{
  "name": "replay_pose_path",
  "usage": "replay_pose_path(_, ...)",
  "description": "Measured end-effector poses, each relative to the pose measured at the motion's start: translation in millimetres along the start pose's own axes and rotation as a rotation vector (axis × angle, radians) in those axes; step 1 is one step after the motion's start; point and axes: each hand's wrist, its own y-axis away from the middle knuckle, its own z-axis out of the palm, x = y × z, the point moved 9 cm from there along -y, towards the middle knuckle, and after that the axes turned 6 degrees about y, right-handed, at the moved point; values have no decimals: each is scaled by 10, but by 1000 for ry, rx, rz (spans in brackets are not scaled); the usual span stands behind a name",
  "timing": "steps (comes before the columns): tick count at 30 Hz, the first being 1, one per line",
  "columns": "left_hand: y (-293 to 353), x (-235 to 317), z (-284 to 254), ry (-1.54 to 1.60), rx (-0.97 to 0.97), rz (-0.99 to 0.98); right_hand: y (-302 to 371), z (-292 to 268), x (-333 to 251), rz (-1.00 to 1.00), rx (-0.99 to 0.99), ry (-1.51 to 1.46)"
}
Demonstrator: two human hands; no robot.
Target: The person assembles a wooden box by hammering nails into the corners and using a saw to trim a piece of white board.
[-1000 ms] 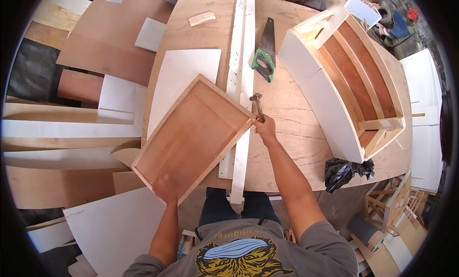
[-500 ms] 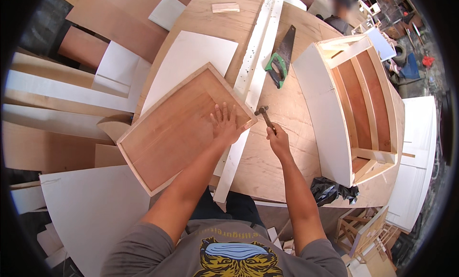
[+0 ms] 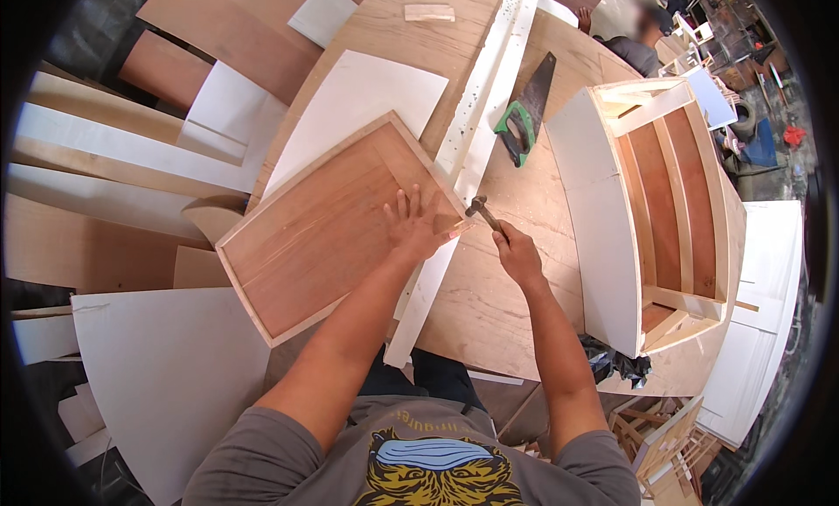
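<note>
A brown wooden panel edged with narrow pale strips lies at a slant across a white-painted board on the plywood tabletop. My left hand rests flat on the panel near its right corner, fingers spread, thumb toward the edge. My right hand is closed around the handle of a hammer. The hammer's dark head is at that same corner, close to my left thumb. Whether it touches the strip, or whether a nail is there, is too small to tell.
A green-handled handsaw lies beyond the hammer. On the right stands an open wooden cabinet frame, with a black plastic bag below. A white sheet sits behind the panel. Boards crowd the left. A person is at the back right.
The hammer head has come slightly nearer the panel's corner, and my right hand has shifted a little. My left hand stays on the panel. The person at the back shows more, with a hand visible.
</note>
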Motion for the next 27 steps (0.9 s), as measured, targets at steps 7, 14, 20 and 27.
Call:
replay_pose_path(7, -16, 98, -147, -138, -11, 44, -44, -77, -34, 15, 56, -175)
replay_pose_path(14, -42, 81, -82, -167, -41, 20, -99, -83, -116, 0, -1, -17)
replay_pose_path(20, -33, 65, -114, -180, -49, 6, -100, -125, -275, -68, -16, 117)
replay_pose_path(27, -14, 116, -197, -163, -74, -6, -149, -178, -275, -103, 47, 68)
